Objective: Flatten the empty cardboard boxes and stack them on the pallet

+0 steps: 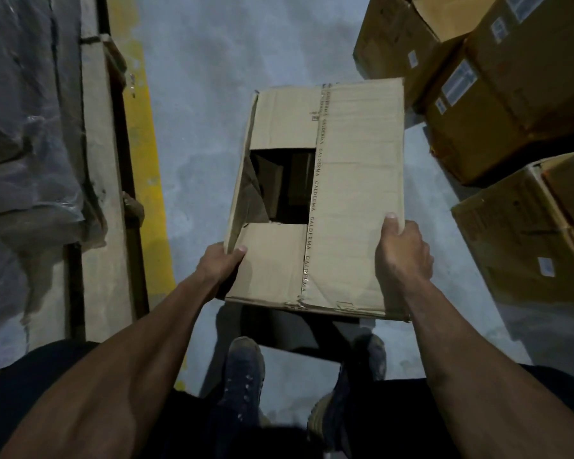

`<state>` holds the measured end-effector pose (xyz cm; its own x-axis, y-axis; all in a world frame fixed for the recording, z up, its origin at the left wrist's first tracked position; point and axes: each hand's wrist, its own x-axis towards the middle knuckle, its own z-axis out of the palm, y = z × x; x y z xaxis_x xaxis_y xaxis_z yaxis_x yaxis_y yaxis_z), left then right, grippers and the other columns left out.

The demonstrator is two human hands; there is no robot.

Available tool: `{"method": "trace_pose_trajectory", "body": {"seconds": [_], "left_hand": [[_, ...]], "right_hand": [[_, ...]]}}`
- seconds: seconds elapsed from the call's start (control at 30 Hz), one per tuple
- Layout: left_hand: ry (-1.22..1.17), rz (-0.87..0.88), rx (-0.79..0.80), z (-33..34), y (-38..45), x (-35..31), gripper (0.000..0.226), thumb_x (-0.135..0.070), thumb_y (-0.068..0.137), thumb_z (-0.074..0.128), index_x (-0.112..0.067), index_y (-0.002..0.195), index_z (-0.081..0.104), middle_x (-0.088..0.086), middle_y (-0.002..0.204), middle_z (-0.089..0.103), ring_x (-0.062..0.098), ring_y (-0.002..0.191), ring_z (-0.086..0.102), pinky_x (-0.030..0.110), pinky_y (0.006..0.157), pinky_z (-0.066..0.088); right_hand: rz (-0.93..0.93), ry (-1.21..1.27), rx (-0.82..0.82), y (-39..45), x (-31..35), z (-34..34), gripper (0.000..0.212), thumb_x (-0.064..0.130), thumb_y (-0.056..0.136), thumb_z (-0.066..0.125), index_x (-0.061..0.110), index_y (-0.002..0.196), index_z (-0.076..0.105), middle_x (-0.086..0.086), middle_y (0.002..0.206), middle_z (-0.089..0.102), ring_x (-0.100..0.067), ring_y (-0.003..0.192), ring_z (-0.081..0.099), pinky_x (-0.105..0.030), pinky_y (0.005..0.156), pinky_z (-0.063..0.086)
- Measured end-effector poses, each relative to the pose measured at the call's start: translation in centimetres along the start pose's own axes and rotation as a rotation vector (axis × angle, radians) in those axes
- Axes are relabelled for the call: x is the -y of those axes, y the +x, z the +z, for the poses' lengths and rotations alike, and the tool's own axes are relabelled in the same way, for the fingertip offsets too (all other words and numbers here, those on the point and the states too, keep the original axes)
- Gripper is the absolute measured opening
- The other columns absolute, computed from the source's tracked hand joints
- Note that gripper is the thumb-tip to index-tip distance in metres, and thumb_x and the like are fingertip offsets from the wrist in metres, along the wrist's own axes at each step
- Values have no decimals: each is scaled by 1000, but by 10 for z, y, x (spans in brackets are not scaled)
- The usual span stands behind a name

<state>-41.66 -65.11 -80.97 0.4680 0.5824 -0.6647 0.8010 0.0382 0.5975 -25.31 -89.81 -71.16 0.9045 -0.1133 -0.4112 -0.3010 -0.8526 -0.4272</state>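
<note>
One box in hand, not yet flattened.

Head view: the person holds a cardboard box above the grey floor at the centre of the frame, still box-shaped, its top flaps partly open over a dark, seemingly empty inside. The left hand grips the near left corner, thumb on top and fingers hidden beneath; the right hand clasps the right edge, thumb over the rim. At the left edge of the frame lies what looks like a pallet bearing a load wrapped in plastic, though no flattened boxes show on it. More brown boxes wait at the upper right. By this showing the job seems at an early stage: this box needs collapsing and stacking, and others remain.
</note>
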Motion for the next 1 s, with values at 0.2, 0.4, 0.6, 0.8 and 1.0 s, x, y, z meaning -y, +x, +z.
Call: {"method": "trace_pose_trajectory", "body": {"seconds": [0.2, 0.4, 0.6, 0.8, 1.0], "left_hand": [[254, 61, -248, -40, -16, -11, 45, -46, 102, 43, -8, 116, 61, 21, 116, 64, 40, 105, 59, 45, 88, 48], [208, -26, -243, -41, -22, 21, 77, -61, 102, 18, 0, 143, 42, 25, 147, 44, 42, 131, 45, 47, 104, 37], [130, -39, -346, -35, -8, 33, 87, -71, 96, 11, -3, 124, 57, 25, 125, 58, 43, 112, 55, 50, 94, 43], [125, -64, -385, -34, -6, 35, 86, -71, 96, 11, -4, 125, 57, 25, 124, 59, 42, 110, 56, 52, 95, 45], [79, -78, -372, -34, -3, 34, 88, -74, 94, 13, -5, 128, 55, 25, 123, 60, 43, 108, 57, 55, 95, 47]], "right_hand": [[-58, 104, 98, 2, 3, 25, 60, 53, 106, 27, 14, 148, 42, -18, 147, 48, -40, 133, 44, -44, 110, 32], [-209, 18, 210, 8, 19, 73, 57, 51, 106, 24, 19, 153, 24, -13, 152, 42, -36, 133, 44, -48, 109, 35], [-937, -340, -7, -10, 34, 82, 49, 35, 106, 35, 15, 151, 30, -9, 158, 29, -25, 147, 23, -44, 122, 15], [-1672, -783, 311, -16, 62, 111, 44, 51, 96, 45, 15, 95, 71, -5, 100, 63, -25, 109, 56, -46, 120, 25], [-1832, -882, 253, -21, 80, 95, 38, 36, 91, 45, 16, 68, 68, 0, 69, 59, -23, 73, 46, -40, 96, 42]]}}
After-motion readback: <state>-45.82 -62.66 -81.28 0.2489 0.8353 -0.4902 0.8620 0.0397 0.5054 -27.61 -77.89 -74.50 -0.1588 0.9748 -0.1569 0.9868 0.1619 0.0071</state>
